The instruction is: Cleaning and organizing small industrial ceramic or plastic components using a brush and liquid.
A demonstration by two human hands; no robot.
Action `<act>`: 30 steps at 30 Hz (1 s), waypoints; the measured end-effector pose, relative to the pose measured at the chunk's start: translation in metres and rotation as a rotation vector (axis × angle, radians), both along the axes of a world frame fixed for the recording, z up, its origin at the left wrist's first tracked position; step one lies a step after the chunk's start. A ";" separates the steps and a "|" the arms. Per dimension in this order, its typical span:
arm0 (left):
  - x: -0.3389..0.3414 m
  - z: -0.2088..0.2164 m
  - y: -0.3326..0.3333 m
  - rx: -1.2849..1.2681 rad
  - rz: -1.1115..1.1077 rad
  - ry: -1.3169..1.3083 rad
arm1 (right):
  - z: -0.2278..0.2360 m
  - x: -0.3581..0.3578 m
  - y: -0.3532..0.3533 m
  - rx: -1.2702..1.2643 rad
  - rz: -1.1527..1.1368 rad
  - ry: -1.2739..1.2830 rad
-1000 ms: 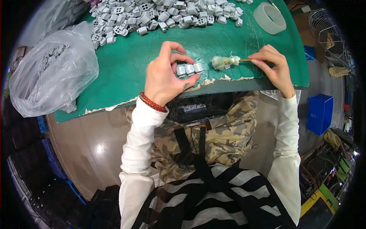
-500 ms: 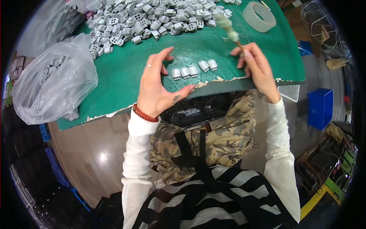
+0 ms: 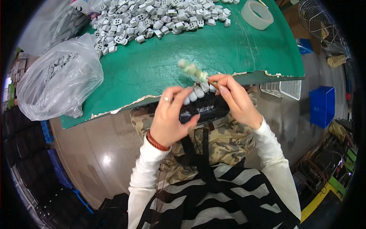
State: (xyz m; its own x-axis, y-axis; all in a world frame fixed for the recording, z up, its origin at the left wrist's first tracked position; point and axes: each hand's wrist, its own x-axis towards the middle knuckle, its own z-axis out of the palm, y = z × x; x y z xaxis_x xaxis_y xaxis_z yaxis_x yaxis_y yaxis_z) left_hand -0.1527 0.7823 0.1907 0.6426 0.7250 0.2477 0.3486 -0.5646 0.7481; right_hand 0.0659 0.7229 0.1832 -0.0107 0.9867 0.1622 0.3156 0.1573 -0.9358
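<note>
A short row of small light-grey plastic pieces (image 3: 199,92) lies at the table's front edge, between my two hands and above the dark inside of a black tray (image 3: 213,114) at my lap. My left hand (image 3: 171,114) has its fingertips against the row's left end, with the thumb spread apart below. In my right hand (image 3: 238,101) is a thin brown stick with a lumpy pale-green wrapped tip (image 3: 192,69), which points up and left over the table. The right fingertips are beside the row's right end; whether they touch it I cannot tell.
A large heap of similar grey pieces (image 3: 160,19) covers the back of the green tabletop (image 3: 145,65). At left sits a clear plastic bag (image 3: 61,87) with more pieces. A tape roll (image 3: 257,15) lies back right. A white basket (image 3: 291,89) and blue bin (image 3: 322,107) stand right.
The grey pieces have come from the tabletop to its front edge, over the tray. Both hands have moved closer together and toward me. The stick's tip has swung down and left.
</note>
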 end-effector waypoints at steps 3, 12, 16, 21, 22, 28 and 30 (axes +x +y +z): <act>-0.009 -0.008 -0.023 -0.058 -0.014 0.025 | -0.004 -0.006 -0.023 -0.067 0.025 0.066; 0.003 0.003 0.065 0.201 0.221 -0.170 | 0.010 0.015 0.041 0.088 -0.177 0.284; 0.024 -0.002 0.155 0.509 0.354 0.038 | 0.014 -0.002 0.121 0.152 -0.279 -0.041; 0.043 -0.005 0.174 0.429 0.374 0.283 | 0.000 -0.012 0.152 0.130 -0.370 -0.359; 0.044 -0.004 0.174 0.398 0.381 0.264 | -0.001 -0.012 0.153 0.126 -0.377 -0.342; 0.029 0.013 0.149 0.339 0.450 -0.072 | -0.008 -0.004 0.157 0.229 -0.439 -0.302; 0.027 0.021 0.111 0.136 0.446 -0.117 | -0.011 0.001 0.154 0.370 -0.411 -0.231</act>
State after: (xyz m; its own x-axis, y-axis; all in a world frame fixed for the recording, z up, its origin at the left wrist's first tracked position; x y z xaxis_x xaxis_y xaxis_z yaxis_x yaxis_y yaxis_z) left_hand -0.1260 0.8932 0.2119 0.2382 0.8796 0.4117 0.4967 -0.4746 0.7267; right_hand 0.0668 0.8771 0.1719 0.2838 0.7959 0.5347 0.6082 0.2818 -0.7421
